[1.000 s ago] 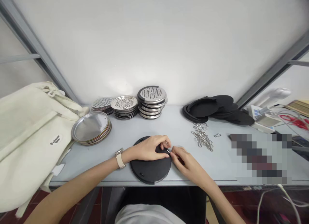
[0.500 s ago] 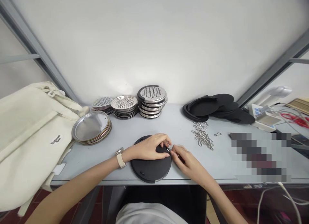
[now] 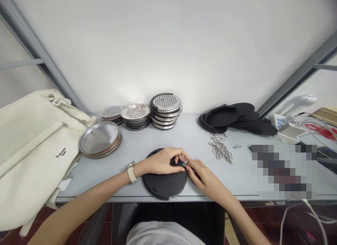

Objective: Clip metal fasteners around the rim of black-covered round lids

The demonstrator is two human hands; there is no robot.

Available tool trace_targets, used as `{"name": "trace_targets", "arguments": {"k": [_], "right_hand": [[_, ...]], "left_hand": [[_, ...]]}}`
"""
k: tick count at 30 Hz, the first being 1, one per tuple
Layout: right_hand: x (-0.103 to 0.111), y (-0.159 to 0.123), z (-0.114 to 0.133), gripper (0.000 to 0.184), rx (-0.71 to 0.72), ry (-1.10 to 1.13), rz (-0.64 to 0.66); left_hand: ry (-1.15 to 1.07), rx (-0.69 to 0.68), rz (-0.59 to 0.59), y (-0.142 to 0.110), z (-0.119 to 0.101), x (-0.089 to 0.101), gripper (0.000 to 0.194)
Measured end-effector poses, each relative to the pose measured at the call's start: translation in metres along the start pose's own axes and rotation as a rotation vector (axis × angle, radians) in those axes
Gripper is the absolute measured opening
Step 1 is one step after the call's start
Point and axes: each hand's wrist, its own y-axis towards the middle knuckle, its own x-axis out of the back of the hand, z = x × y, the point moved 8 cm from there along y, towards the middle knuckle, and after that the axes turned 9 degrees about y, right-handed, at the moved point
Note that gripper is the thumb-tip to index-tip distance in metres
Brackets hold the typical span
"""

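Note:
A round black disc (image 3: pixel 163 184) with a metal rim lies flat at the table's near edge. My left hand (image 3: pixel 163 161) rests on its top, fingers curled and pinching at the disc's right edge. My right hand (image 3: pixel 201 174) meets it there, fingers pinched on a small metal clip (image 3: pixel 184 163) at the rim. A watch with a pale strap sits on my left wrist.
A pile of metal clips (image 3: pixel 220 149) lies right of my hands. Black discs (image 3: pixel 231 118) are heaped at the back right. Stacks of perforated metal discs (image 3: pixel 165 109) and plain metal plates (image 3: pixel 99 139) stand at the back left. A cream cloth bag (image 3: pixel 31 146) fills the left side.
Both hands stay at the disc's right edge; the fingers shift only slightly around the clip.

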Motion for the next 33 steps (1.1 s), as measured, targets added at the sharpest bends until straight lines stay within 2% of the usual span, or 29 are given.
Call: {"name": "trace_targets", "arguments": {"k": [16,23,33], "right_hand": [[-0.0005,0.0006,-0.0027,0.023,-0.042,-0.04,-0.054],[0.0019,0.0013,-0.0019,0.028,-0.051,-0.031,-0.096],[0.0015,0.0004,-0.0016,0.026,-0.064,-0.03,-0.089]], "left_hand": [[0.008,0.004,0.009,0.0,0.0033,-0.0017,0.03],[-0.016,0.039,0.01,-0.0013,0.0068,-0.0029,0.047],[-0.022,0.024,0.007,-0.0009,0.0063,-0.0032,0.046]]}}
